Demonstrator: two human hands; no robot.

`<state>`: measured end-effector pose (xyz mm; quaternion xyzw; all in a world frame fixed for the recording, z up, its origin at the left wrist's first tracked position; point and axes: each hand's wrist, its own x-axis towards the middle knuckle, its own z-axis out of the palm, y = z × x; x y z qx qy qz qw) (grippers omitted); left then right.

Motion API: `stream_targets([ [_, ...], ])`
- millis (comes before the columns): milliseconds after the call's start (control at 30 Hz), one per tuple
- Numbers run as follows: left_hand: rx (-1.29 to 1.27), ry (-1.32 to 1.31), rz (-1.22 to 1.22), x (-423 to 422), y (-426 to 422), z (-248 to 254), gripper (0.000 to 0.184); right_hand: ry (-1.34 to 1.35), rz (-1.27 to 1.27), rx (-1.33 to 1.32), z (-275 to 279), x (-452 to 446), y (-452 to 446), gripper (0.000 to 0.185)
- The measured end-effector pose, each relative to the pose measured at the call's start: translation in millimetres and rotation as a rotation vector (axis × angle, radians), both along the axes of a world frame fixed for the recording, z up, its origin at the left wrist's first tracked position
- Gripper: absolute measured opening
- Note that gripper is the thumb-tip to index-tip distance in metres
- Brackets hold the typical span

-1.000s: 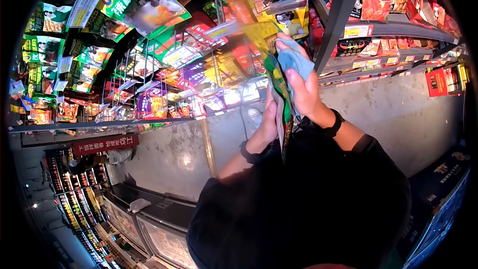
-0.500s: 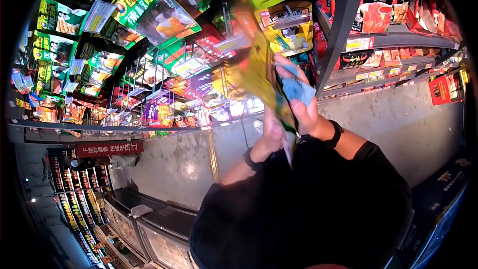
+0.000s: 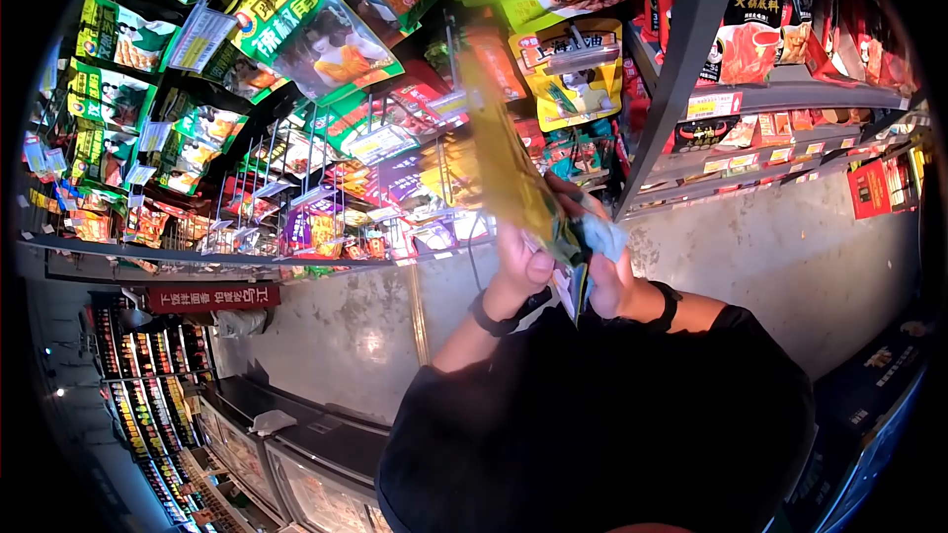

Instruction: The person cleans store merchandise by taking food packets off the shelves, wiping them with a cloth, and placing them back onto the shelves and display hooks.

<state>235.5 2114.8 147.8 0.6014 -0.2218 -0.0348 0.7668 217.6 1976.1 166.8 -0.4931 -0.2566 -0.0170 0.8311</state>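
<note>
Several yellow and green packets (image 3: 513,163), blurred by motion, stand nearly edge-on in front of the racks. My left hand (image 3: 521,262) grips their lower end, its thumb across the near side. On their right side is my right hand (image 3: 604,262), closed round a light blue cloth (image 3: 600,235) that lies close to the packets. Just beyond my hands hangs a yellow pouch (image 3: 571,79) on the rack, with teal packets (image 3: 581,156) below it.
Hanging green packets (image 3: 318,35) fill the rack at the upper left. A grey upright post (image 3: 681,69) separates it from shelves of red packets on the right. Freezers (image 3: 316,424) stand at the lower left, beyond the grey floor (image 3: 341,336).
The packets have tipped to the left and their yellow face has turned more into view. My right hand has moved down with the cloth, lower along the packets. The teal packets behind have come into sight.
</note>
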Motion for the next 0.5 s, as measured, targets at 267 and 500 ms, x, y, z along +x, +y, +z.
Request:
stream_targets([
  [267, -0.07, -0.196, 0.107, -10.4, -34.1, 17.2, 0.098, -0.425, -0.141, -0.1, 34.5, 37.0, -10.0, 0.053],
  [500, -0.165, 0.098, 0.018, -22.2, 5.6, 8.9, 0.067, -0.393, -0.129, -0.115, 13.3, 14.8, 10.8, 0.056],
])
